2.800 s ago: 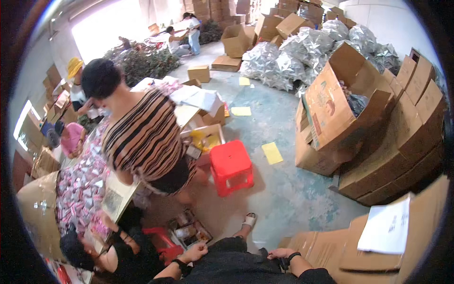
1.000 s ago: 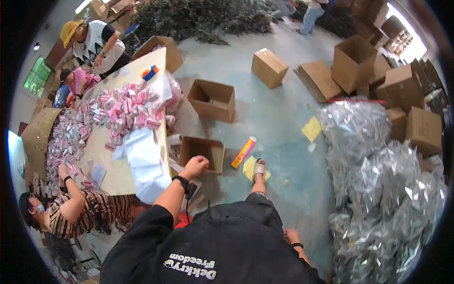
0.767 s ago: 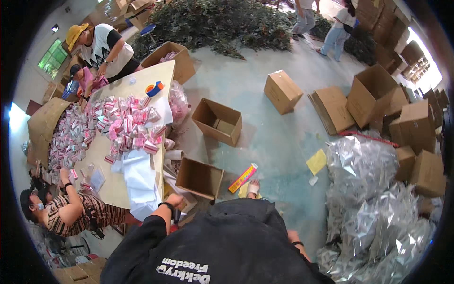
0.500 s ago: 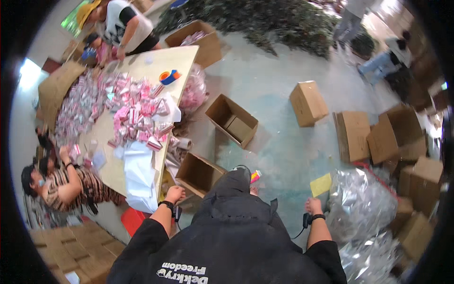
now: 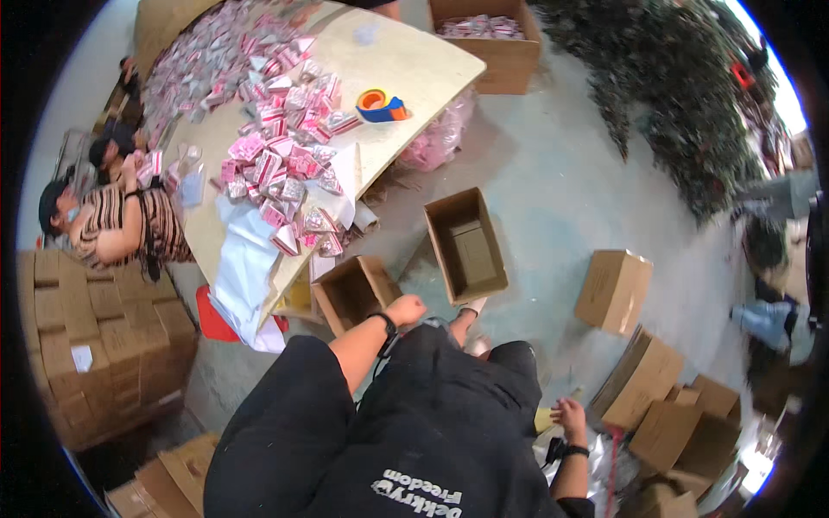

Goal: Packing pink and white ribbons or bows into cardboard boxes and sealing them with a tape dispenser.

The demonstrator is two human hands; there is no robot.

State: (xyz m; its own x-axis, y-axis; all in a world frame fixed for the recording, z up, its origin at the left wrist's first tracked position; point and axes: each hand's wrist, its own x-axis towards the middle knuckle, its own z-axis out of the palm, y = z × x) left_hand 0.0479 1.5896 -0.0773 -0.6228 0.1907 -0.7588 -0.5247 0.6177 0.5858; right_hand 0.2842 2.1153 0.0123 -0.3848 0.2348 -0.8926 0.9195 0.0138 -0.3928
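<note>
Brown cardboard: two open boxes ahead, the near box to the left, the far box beyond it and to the right. Left hand loosely curled, nothing visible in it, at the near box's right edge; contact cannot be told. Right hand released, fingers parted, near the silver bags. Pink packets heaped on the desk, far left; tape dispenser right of them. Technique, my judgement: place each foot clear of the far box's near edge; hold knuckles off the cardboard rims; keep the right arm tucked beside the bags.
</note>
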